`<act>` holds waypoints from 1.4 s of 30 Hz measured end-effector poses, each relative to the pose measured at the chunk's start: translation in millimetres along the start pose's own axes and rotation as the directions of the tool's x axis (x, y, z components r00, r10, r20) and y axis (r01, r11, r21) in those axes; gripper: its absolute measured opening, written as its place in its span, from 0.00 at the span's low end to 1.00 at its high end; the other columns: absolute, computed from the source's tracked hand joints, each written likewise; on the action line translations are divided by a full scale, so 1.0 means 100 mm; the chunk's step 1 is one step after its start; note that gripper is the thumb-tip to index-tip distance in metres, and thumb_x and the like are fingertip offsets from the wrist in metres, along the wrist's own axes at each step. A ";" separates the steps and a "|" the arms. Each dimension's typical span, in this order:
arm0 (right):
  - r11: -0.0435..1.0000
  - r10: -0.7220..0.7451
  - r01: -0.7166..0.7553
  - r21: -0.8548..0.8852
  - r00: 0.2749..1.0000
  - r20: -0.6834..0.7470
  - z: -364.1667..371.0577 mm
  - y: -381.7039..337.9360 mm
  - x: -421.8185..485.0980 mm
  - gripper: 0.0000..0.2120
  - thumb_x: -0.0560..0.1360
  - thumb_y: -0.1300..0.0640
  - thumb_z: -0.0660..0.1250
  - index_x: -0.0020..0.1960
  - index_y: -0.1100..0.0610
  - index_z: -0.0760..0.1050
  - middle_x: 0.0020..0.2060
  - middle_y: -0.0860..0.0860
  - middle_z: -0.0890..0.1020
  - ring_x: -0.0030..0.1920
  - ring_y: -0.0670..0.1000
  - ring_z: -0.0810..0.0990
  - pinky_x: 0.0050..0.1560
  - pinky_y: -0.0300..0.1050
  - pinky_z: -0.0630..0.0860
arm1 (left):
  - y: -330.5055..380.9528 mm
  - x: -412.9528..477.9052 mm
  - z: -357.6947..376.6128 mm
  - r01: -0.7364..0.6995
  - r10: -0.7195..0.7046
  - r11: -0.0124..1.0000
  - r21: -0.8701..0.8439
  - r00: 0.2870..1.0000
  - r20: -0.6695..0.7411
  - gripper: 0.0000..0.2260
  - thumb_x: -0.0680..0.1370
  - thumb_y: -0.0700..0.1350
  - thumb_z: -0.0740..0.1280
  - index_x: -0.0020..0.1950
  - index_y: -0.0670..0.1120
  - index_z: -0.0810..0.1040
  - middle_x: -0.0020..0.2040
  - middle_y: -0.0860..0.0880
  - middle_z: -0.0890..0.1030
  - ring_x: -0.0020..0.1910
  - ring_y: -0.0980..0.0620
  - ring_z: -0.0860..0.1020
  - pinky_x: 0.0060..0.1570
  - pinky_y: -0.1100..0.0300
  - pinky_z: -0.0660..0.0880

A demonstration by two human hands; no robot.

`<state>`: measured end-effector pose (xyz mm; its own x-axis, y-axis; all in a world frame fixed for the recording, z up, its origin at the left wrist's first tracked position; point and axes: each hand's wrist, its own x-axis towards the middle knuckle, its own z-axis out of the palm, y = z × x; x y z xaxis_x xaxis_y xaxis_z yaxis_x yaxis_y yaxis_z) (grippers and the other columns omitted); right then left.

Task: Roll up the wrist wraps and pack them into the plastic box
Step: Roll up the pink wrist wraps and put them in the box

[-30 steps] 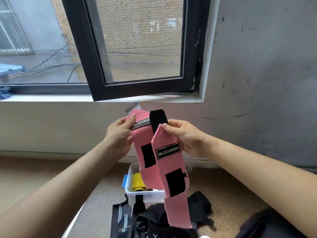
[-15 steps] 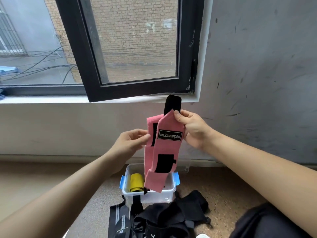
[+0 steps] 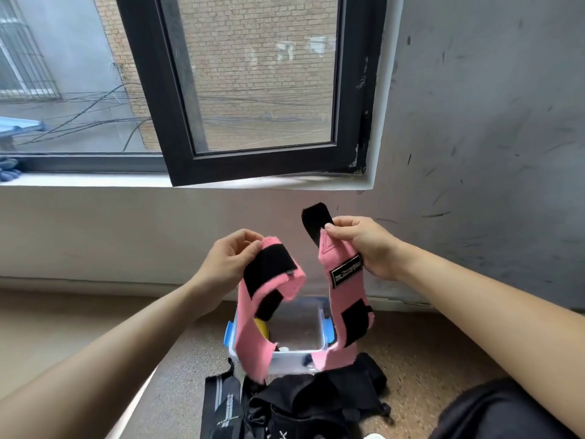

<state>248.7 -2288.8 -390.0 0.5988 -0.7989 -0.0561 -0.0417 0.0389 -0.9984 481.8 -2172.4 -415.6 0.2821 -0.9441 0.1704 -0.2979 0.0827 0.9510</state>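
Two pink wrist wraps with black hook patches hang in front of me. My left hand [image 3: 229, 259] pinches the top of one pink wrap [image 3: 253, 324], whose upper end is folded over. My right hand [image 3: 367, 245] pinches the other pink wrap [image 3: 345, 299] near its black thumb loop and its label. Both wraps dangle down over a clear plastic box [image 3: 285, 359] with blue latches on the floor. A yellow rolled wrap [image 3: 262, 327] shows inside the box, partly hidden by the left wrap.
Black wraps and straps [image 3: 300, 403] lie in a heap on the speckled floor in front of the box, with a striped black wrap [image 3: 221, 403] at their left. An open black window frame [image 3: 253, 166] juts out above. A grey wall stands to the right.
The two wraps, held together by my right hand half a second ago, are now apart. My left hand has taken one and drawn it left; its top has folded over.
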 end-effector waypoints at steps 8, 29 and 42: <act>0.974 0.145 -0.207 0.089 0.879 0.455 0.27 0.05 0.08 0.06 0.76 0.55 0.69 0.46 0.56 0.73 0.40 0.53 0.77 0.39 0.50 0.76 0.44 0.43 0.73 | 0.19 -0.12 -0.18 -0.090 0.085 0.996 0.007 0.966 0.244 0.10 0.82 0.46 0.68 0.54 0.39 0.82 0.46 0.39 0.83 0.46 0.49 0.79 0.50 0.56 0.75; 0.984 0.030 -0.090 0.157 0.937 0.348 0.13 0.11 0.07 0.16 0.79 0.51 0.67 0.63 0.55 0.71 0.48 0.56 0.78 0.45 0.51 0.79 0.48 0.45 0.75 | 0.20 -0.26 -0.05 0.457 -0.457 0.889 -0.016 0.889 -0.014 0.21 0.81 0.60 0.65 0.54 0.42 0.85 0.49 0.46 0.88 0.51 0.47 0.84 0.52 0.55 0.78; 0.998 0.030 -0.038 0.051 0.990 0.140 0.26 0.19 -0.02 0.12 0.83 0.53 0.64 0.42 0.53 0.78 0.37 0.50 0.80 0.38 0.48 0.79 0.40 0.42 0.73 | 0.22 -0.17 0.03 0.315 -0.342 0.892 -0.323 0.939 -0.029 0.07 0.79 0.35 0.71 0.55 0.44 0.78 0.55 0.39 0.85 0.43 0.47 0.85 0.41 0.59 0.84</act>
<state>267.6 -2271.0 -408.8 0.7030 -0.7058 -0.0869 -0.0230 0.0996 -0.9948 467.9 -2155.6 -398.1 0.3933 -0.9058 -0.1575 0.1177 -0.1203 0.9857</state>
